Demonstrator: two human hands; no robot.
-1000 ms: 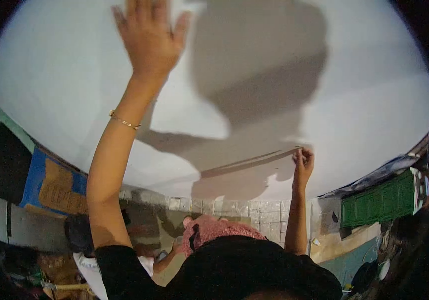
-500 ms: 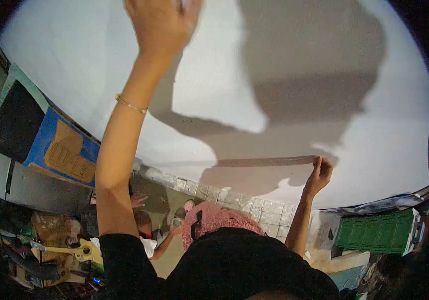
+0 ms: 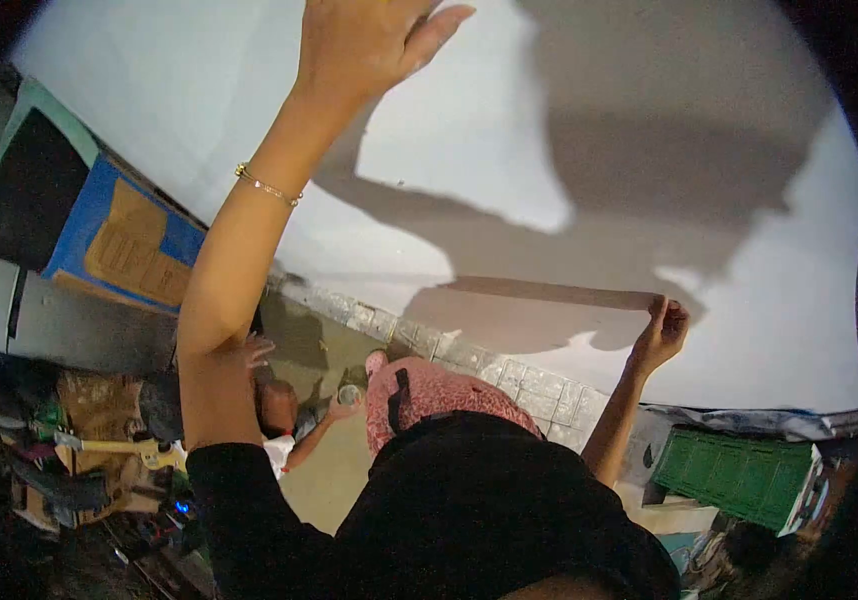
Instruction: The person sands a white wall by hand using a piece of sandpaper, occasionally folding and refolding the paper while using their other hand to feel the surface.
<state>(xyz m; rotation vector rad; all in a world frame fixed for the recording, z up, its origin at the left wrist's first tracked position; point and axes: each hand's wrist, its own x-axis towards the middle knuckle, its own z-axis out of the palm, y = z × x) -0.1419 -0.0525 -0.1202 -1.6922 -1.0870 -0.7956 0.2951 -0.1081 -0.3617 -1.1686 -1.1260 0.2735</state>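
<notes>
At the top of the head view my left hand is raised against a white wall, its thumb stretched out to the right. The frame's edge cuts off its other fingers. A thin bracelet circles that wrist. Lower on the right, my right hand is closed in a pinch close to the wall. Its fingertips meet the end of a long, narrow edge of a white wall sheet, which stands out as a darker band running left. My shadow falls over much of the wall.
A person low on the left holds a small cup. Pale tiles line the wall's foot. A green crate stands at right. A cardboard box, a dark panel and a guitar are at left.
My left hand has shifted right and slightly down in view, with its thumb now showing. My right hand appears a little farther right and higher. The view has turned slightly.
</notes>
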